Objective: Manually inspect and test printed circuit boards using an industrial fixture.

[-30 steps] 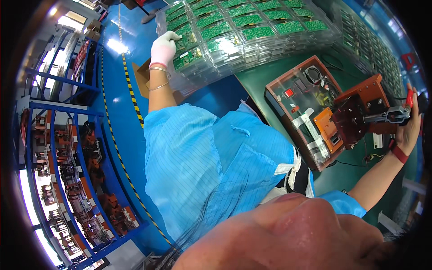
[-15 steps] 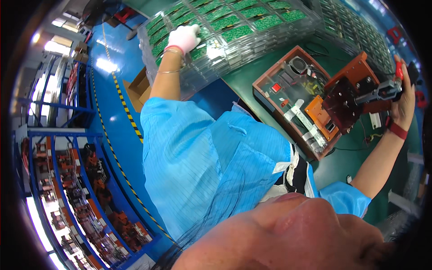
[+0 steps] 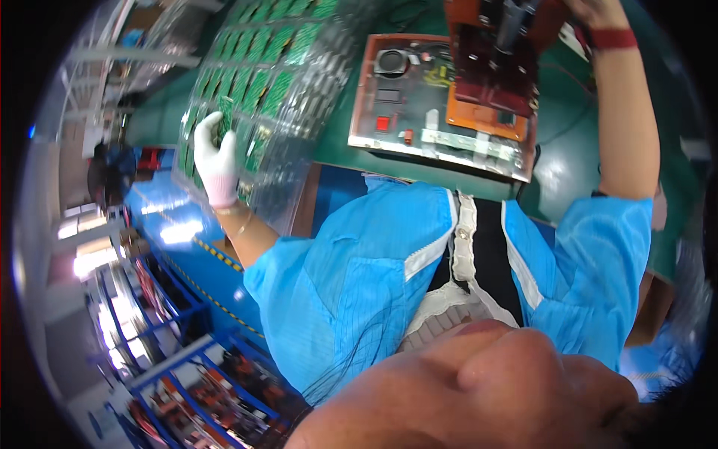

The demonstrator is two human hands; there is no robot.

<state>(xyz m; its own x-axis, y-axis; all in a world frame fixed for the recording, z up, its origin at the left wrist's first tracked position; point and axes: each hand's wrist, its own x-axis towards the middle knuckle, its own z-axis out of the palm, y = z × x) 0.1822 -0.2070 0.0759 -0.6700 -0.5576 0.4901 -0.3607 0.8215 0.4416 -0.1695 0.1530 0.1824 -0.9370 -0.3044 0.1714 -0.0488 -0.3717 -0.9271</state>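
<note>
My left hand [image 3: 215, 159], in a white glove, is at the near left part of a clear plastic tray [image 3: 288, 153]. Its thumb and fingers curl around the edges of a green circuit board [image 3: 224, 112]. Rows of similar boards [image 3: 263, 91] lie in the tray's compartments. My bare right hand [image 3: 598, 12], with a red band at the wrist, reaches the upper edge beside a test fixture's toggle clamp [image 3: 514, 26]; its fingers are cut off from view. Below the clamp, a dark red plate [image 3: 490, 71] overhangs an orange block [image 3: 467, 112] on the fixture box.
The fixture box [image 3: 374, 141], with a transparent top, a red switch [image 3: 382, 123] and a round speaker [image 3: 391, 63], stands on a green tabletop [image 3: 336, 138]. Cables run at its right. Blue shelving [image 3: 206, 348] and a blue floor with yellow-black tape lie left.
The view has turned, shifting tray and fixture leftward. My left fingers now curve around a board near the tray's near left part. My right hand has moved partly out of the picture's top.
</note>
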